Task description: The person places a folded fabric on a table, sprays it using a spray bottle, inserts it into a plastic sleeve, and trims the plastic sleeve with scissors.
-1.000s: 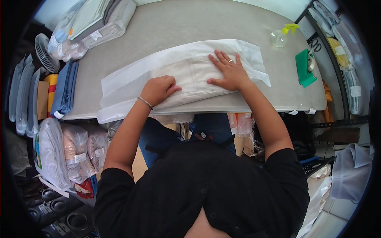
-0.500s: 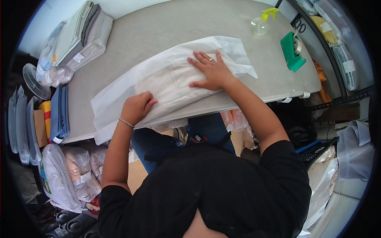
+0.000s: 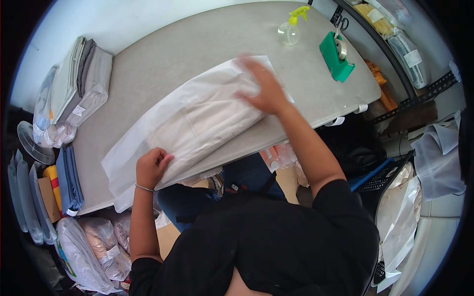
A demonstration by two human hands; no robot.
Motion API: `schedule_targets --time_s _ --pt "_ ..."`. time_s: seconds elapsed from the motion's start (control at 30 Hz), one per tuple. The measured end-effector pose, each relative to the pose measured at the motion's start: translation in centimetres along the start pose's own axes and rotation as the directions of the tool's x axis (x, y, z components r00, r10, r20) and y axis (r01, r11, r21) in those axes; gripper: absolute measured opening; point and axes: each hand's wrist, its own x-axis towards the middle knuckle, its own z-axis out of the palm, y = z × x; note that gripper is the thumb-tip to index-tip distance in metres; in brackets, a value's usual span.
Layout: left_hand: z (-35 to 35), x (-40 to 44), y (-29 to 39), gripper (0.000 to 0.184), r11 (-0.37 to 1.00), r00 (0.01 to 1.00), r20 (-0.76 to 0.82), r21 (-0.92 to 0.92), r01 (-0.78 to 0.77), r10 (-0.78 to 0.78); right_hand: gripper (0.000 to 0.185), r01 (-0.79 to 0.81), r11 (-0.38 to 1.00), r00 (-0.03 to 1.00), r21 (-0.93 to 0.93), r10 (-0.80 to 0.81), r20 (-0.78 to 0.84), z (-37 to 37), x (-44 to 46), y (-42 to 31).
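Note:
A long translucent white bag (image 3: 131,148) lies at a slant along the front of the table, with folded cream cloth (image 3: 197,121) visible inside it. My left hand (image 3: 152,166) is at the bag's near left part, its fingers curled and closed on the bag near the edge. Over the bag's right end is my right hand (image 3: 266,91), smeared by motion. Its fingers are spread and hold nothing; whether it touches the bag I cannot tell.
On the grey table (image 3: 163,54) stand a spray bottle (image 3: 290,33) and a green tape dispenser (image 3: 335,59). Folded packed fabrics (image 3: 74,93) lie at the left, above blue folded cloth (image 3: 70,180). A small fan (image 3: 35,142) sits beside them. Shelving (image 3: 390,54) borders the right.
My right hand has gone from lying flat on the bag to sweeping over its right end. My left hand stays at the near left part. The camera view has shifted.

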Motion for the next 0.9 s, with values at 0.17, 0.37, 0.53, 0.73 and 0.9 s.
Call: schedule_targets --time_s 0.17,0.37,0.53,0.73,0.9 --pt "-0.1 0.1 -0.1 0.024 1.000 1.000 0.016 -0.020 0.007 -0.007 0.063 -0.597 0.802 0.374 -0.009 0.268 -0.888 -11.0 -4.6 15.0" --pt "0.0 0.1 -0.4 0.024 0.999 1.000 0.013 -0.037 0.003 -0.002 0.072 -0.602 0.608 0.338 0.518 0.781 -0.525 -14.7 -7.8 22.4" --pt "0.2 0.1 -0.4 0.023 0.999 1.000 -0.001 -0.050 0.002 -0.002 0.069 -0.951 0.282 0.116 0.129 0.709 -0.696 -17.6 -4.3 21.2" --pt "0.3 0.2 -0.4 0.023 0.998 1.000 -0.024 -0.058 -0.004 0.002 0.042 -0.824 0.083 0.060 0.560 0.996 -0.060 -18.4 -1.6 20.9" --pt "0.3 0.1 -0.7 0.023 0.998 1.000 -0.017 -0.062 -0.007 0.006 0.030 -0.770 -0.018 0.045 0.638 0.996 0.082 -18.1 0.0 23.0"
